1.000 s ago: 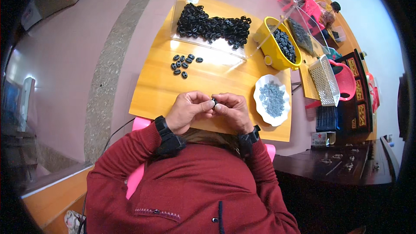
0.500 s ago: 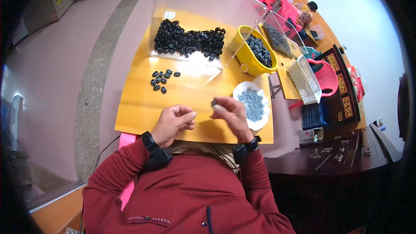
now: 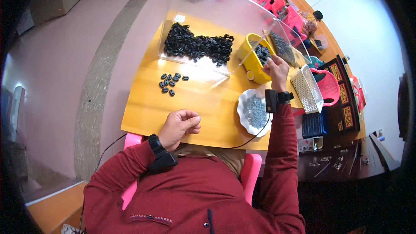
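Observation:
My left hand (image 3: 181, 126) hovers over the near edge of the wooden table (image 3: 203, 125), thumb pressed to curled fingers; whatever they may hold is hidden. Stretched out to the right, my right hand (image 3: 277, 70) is at the near right rim of a yellow bin (image 3: 258, 77). Its fingers are bent together, and I cannot make out anything between them. Small black oval pieces (image 3: 261, 53) fill part of that bin. Between my arms and to the right, a white scalloped dish (image 3: 242, 121) holds many small grey pieces (image 3: 255, 110). Several black oval pieces with holes (image 3: 166, 82) lie loosely grouped beyond my left hand.
A large clear plastic box (image 3: 216, 8) lies at the back of the table, with a heap of black pieces (image 3: 197, 45) inside. Right of the yellow bin are another clear container (image 3: 285, 48) and a white perforated basket (image 3: 307, 89). A cable (image 3: 249, 142) hangs from my right wrist.
My right hand has swung from above the table's middle, where it pinched a small dark piece, up and right to the yellow bin. My left hand keeps nearly the same pose.

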Action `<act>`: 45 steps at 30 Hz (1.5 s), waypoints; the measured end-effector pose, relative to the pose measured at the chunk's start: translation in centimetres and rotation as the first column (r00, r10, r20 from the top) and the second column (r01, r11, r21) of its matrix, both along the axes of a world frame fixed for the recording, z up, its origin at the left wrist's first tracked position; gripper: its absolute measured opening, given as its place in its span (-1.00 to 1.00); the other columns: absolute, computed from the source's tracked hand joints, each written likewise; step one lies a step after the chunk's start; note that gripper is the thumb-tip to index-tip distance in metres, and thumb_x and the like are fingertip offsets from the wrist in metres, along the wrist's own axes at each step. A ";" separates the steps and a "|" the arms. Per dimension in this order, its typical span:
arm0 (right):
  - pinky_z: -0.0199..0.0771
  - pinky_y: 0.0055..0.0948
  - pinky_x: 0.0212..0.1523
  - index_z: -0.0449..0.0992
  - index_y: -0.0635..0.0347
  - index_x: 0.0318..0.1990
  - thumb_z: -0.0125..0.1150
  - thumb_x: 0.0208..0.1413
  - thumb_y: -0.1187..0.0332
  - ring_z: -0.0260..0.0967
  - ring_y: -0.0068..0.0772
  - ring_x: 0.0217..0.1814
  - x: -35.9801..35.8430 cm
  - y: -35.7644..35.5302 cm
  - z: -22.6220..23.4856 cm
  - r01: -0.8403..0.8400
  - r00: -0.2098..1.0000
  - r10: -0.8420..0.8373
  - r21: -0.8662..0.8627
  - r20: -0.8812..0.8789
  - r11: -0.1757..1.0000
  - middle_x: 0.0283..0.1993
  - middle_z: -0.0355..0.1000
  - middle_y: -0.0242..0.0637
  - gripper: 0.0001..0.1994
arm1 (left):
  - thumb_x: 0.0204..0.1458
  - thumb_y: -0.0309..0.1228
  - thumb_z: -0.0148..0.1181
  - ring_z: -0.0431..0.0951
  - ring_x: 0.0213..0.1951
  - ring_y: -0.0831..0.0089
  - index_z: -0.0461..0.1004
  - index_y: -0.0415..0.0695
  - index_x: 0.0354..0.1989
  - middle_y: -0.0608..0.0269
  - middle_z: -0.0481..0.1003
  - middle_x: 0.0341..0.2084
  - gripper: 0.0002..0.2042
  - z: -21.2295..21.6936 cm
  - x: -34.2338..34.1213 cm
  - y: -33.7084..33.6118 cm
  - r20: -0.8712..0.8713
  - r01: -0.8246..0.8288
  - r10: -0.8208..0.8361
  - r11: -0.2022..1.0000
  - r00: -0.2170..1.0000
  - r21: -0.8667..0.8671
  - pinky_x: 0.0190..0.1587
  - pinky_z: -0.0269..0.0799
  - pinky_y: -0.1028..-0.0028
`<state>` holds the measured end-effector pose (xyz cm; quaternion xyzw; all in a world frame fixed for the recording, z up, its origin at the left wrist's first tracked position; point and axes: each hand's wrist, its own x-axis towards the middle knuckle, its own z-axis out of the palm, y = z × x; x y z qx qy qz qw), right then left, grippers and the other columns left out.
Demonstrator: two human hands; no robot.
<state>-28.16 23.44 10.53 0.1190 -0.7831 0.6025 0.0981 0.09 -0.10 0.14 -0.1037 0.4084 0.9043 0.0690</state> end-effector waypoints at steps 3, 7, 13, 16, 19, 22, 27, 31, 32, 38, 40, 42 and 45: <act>0.50 -0.58 -0.44 0.47 0.39 -0.06 0.21 0.09 0.41 0.41 -0.59 -0.45 3.4 -3.2 -1.5 -0.303 0.946 0.297 0.025 0.130 0.953 -0.38 0.48 -0.34 -0.71 | 0.10 -0.46 0.17 0.50 -0.43 0.59 0.44 -0.22 -0.28 0.31 0.47 -0.45 -0.90 0.3 0.3 -0.3 0.010 -0.005 0.005 1.000 1.000 0.009 -0.34 0.50 0.59; 0.45 -0.61 -0.46 0.51 0.40 -0.15 0.23 0.07 0.45 0.41 -0.60 -0.50 9.0 -8.7 -4.7 -0.554 0.829 0.510 0.207 0.231 0.806 -0.42 0.48 -0.36 -0.77 | 0.10 -0.45 0.17 0.50 -0.44 0.59 0.44 -0.21 -0.26 0.31 0.48 -0.45 -0.89 -0.4 0.0 -0.2 -0.012 0.002 -0.002 1.000 1.000 -0.008 -0.34 0.50 0.59; 0.43 -0.37 -0.29 0.55 0.23 -0.14 0.25 -0.01 0.37 0.43 -0.27 -0.33 10.3 -14.8 -8.7 -0.395 0.837 0.541 0.595 -0.082 0.700 -0.26 0.47 -0.19 -0.74 | 0.10 -0.45 0.18 0.51 -0.41 0.60 0.44 -0.22 -0.23 0.32 0.48 -0.42 -0.87 -0.2 0.1 0.1 -0.005 -0.018 0.018 1.000 1.000 0.015 -0.33 0.50 0.60; 0.42 -0.25 -0.14 0.57 0.17 -0.17 0.22 -0.01 0.31 0.44 -0.04 -0.19 10.6 -16.8 -8.3 -0.353 0.866 0.500 0.705 -0.003 0.616 -0.19 0.48 -0.08 -0.75 | 0.10 -0.45 0.18 0.51 -0.41 0.60 0.44 -0.22 -0.23 0.32 0.48 -0.41 -0.87 -0.3 0.2 -0.1 -0.005 -0.023 0.023 1.000 1.000 0.018 -0.33 0.50 0.60; 0.42 -0.24 -0.12 0.60 0.10 -0.20 0.20 0.00 0.25 0.43 0.00 -0.16 10.9 -17.2 -7.9 -0.341 0.878 0.476 0.774 0.058 0.534 -0.18 0.48 -0.06 -0.77 | 0.10 -0.45 0.18 0.50 -0.41 0.60 0.44 -0.22 -0.24 0.32 0.47 -0.41 -0.87 -0.2 0.3 -0.2 -0.011 -0.025 0.025 0.999 1.000 0.026 -0.33 0.50 0.60; 0.44 -0.25 -0.15 0.61 0.10 -0.25 0.22 -0.01 0.21 0.45 0.00 -0.19 10.7 -16.8 -7.7 -0.435 0.849 0.508 0.741 0.148 0.511 -0.20 0.49 -0.05 -0.77 | 0.10 -0.46 0.17 0.50 -0.41 0.60 0.44 -0.22 -0.24 0.32 0.47 -0.41 -0.88 -0.4 0.2 -0.3 -0.015 -0.023 0.023 0.999 1.000 0.027 -0.34 0.50 0.59; 0.46 -0.28 -0.21 0.59 0.24 -0.25 0.28 -0.04 0.22 0.49 -0.08 -0.28 8.9 -15.7 -8.6 -0.460 0.854 0.512 0.598 0.095 0.656 -0.24 0.50 -0.05 -0.72 | 0.10 -0.47 0.17 0.50 -0.41 0.60 0.44 -0.22 -0.25 0.32 0.47 -0.42 -0.89 -0.4 0.3 -0.3 -0.009 -0.032 0.032 0.999 0.999 0.002 -0.34 0.50 0.59; 0.45 -0.28 -0.16 0.56 0.23 -0.19 0.33 -0.09 0.30 0.46 -0.12 -0.24 5.4 -16.1 -7.8 -0.214 0.864 0.471 0.719 -0.176 0.662 -0.17 0.46 -0.11 -0.70 | 0.10 -0.46 0.16 0.49 -0.42 0.59 0.44 -0.22 -0.27 0.32 0.47 -0.45 -0.89 -0.3 0.3 -0.2 -0.009 -0.018 0.018 1.000 1.000 0.019 -0.33 0.50 0.58; 0.45 -0.32 -0.19 0.56 0.21 -0.17 0.33 -0.10 0.29 0.47 -0.17 -0.29 4.4 -16.1 -7.9 -0.151 0.841 0.478 0.740 -0.253 0.656 -0.13 0.45 -0.15 -0.69 | 0.11 -0.46 0.16 0.49 -0.42 0.59 0.44 -0.22 -0.27 0.32 0.47 -0.45 -0.90 -0.2 0.2 -0.1 -0.013 -0.009 0.009 1.000 1.000 0.013 -0.33 0.50 0.58; 0.42 -0.23 -0.08 0.40 -0.01 0.11 0.21 0.00 0.15 0.42 -0.07 -0.05 3.6 -18.7 -6.5 -0.196 0.865 0.496 0.855 -0.081 0.480 -0.01 0.36 -0.16 -0.52 | 0.11 -0.47 0.16 0.49 -0.42 0.58 0.44 -0.24 -0.27 0.29 0.47 -0.44 -0.89 -0.3 0.6 -0.4 -0.008 -0.019 0.020 0.999 1.000 0.044 -0.32 0.49 0.57; 0.41 -0.21 -0.11 0.44 0.01 0.04 0.19 0.01 0.21 0.41 -0.04 -0.09 3.2 -19.0 -6.8 -0.202 0.860 0.508 0.884 -0.046 0.422 -0.05 0.36 -0.14 -0.60 | 0.10 -0.46 0.16 0.49 -0.42 0.58 0.44 -0.24 -0.26 0.30 0.47 -0.45 -0.89 -0.1 0.7 -0.6 0.004 -0.007 0.007 0.999 1.000 0.046 -0.33 0.49 0.57; 0.42 -0.18 -0.11 0.45 0.04 -0.01 0.20 0.00 0.24 0.41 0.00 -0.12 2.9 -18.9 -7.0 -0.210 0.856 0.515 0.880 -0.046 0.427 -0.09 0.37 -0.11 -0.64 | 0.10 -0.46 0.17 0.49 -0.42 0.58 0.44 -0.24 -0.26 0.30 0.47 -0.45 -0.88 -0.1 0.6 -0.7 0.005 -0.001 0.001 0.999 1.000 0.052 -0.33 0.49 0.57; 0.42 -0.15 -0.13 0.46 0.09 -0.09 0.21 -0.01 0.31 0.40 0.03 -0.16 2.2 -18.1 -7.1 -0.230 0.827 0.559 0.870 -0.063 0.437 -0.16 0.38 -0.08 -0.71 | 0.10 -0.46 0.18 0.49 -0.43 0.59 0.45 -0.23 -0.26 0.31 0.47 -0.45 -0.88 -0.3 0.7 -0.7 0.010 0.004 -0.004 0.998 1.000 0.062 -0.34 0.49 0.57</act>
